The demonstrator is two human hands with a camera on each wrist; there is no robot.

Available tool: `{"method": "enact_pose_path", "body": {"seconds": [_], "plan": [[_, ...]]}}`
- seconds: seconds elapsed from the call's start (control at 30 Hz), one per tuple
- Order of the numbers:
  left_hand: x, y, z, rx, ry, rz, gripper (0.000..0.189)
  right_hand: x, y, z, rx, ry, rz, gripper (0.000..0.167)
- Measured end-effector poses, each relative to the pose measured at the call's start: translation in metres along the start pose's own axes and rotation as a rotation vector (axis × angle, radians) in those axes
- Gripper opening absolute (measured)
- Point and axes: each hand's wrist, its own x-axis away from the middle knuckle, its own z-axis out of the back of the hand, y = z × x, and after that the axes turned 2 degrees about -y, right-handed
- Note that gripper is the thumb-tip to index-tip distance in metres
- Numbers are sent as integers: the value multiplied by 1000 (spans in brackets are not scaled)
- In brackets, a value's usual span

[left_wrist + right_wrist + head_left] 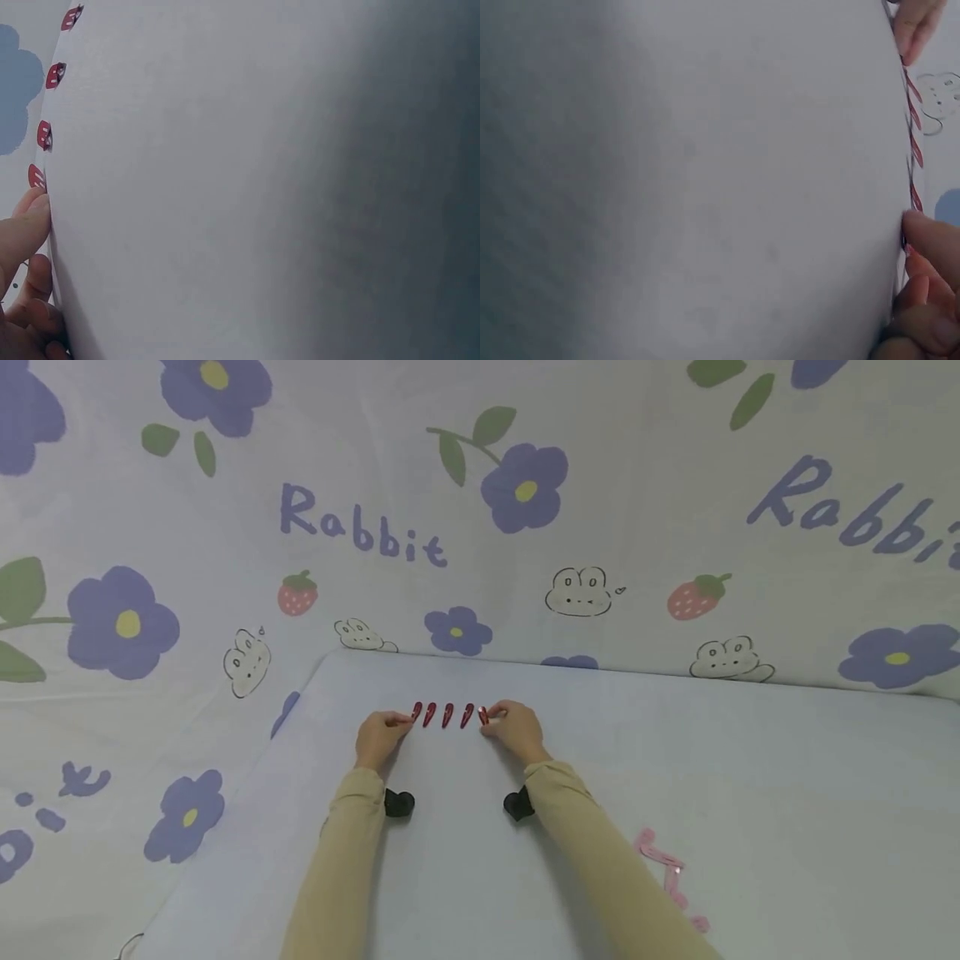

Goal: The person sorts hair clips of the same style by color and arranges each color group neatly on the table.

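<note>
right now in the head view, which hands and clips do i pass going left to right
left hand, first red clip, second red clip, third red clip, fourth red clip, fifth red clip, right hand, pink clips

On a white table [457, 877], the left hand [378, 739] and right hand [519, 731] pinch the outermost of five red clips [447, 716].
</note>
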Motion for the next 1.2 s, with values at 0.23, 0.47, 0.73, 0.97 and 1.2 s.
{"method": "enact_pose_path", "body": {"seconds": [0.23,0.47,0.73,0.97,1.2], "plan": [[-1,2,-1,9,1,6,16,12,-15,-3,118,89,-77,22],[-2,1,-3,14,5,4,16,14,-14,-1,104,77,-89,25],[-3,-2,-6,21,-5,10,17,-11,28,-16,-37,-88,40,28],[2,-1,-4,21,-10,24,17,33,-12,42,-291,-315,-129,33],[4,6,-2,33,-11,19,17,75,2,101,-218,-431,81,29]]}}
